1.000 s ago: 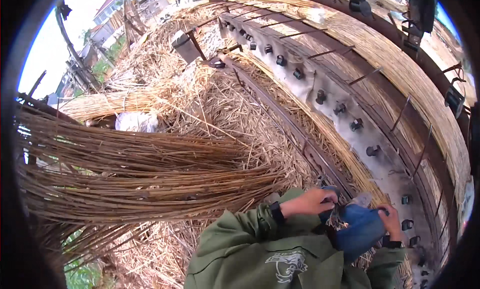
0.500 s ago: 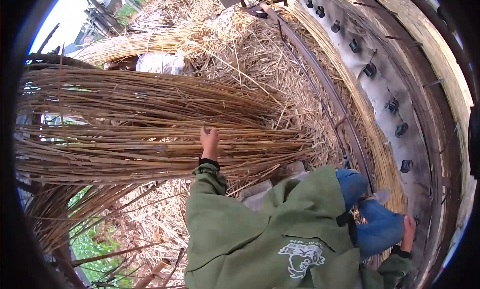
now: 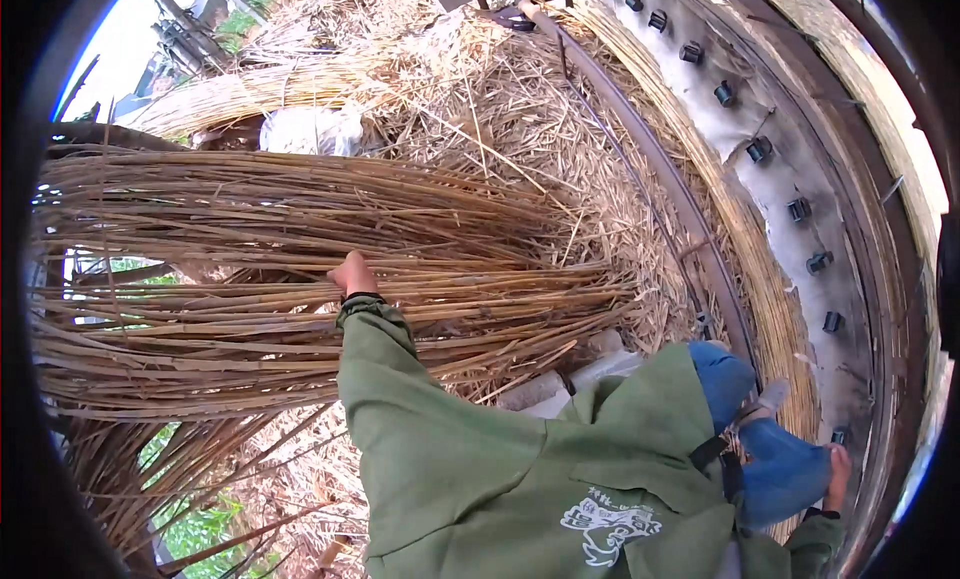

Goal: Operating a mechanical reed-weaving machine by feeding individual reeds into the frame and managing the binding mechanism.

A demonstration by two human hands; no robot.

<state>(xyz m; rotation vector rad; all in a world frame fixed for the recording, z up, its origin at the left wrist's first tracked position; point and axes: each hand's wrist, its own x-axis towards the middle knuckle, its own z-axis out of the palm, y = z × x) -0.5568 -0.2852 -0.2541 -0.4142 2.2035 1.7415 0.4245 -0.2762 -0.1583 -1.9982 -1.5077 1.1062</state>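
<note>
My left hand [image 3: 354,275] reaches out to the long, dry brown reed stalks [image 3: 480,297] of the nearer bundle. Its fingers are curled at the bundle's upper edge and closed on some stalks; the fingertips are partly hidden. Just beyond lies a second reed bundle [image 3: 330,194], with a narrow gap between the two toward the left. My right hand [image 3: 838,471] rests on my blue-trousered knee [image 3: 785,474] at the lower right, holding nothing, its fingers laid along the knee and only partly visible.
A curved metal bar [image 3: 650,144] runs along the right, beside a grey strip [image 3: 765,184] carrying several black clips [image 3: 759,150]. Straw litter [image 3: 520,109] covers the ground. A white plastic bag [image 3: 310,131] lies behind the bundles. More stalks [image 3: 120,469] droop at the lower left.
My left hand has moved left along the nearer bundle and its fingers have curled in. The gap between the bundles has widened at the left. My right hand stays on the knee.
</note>
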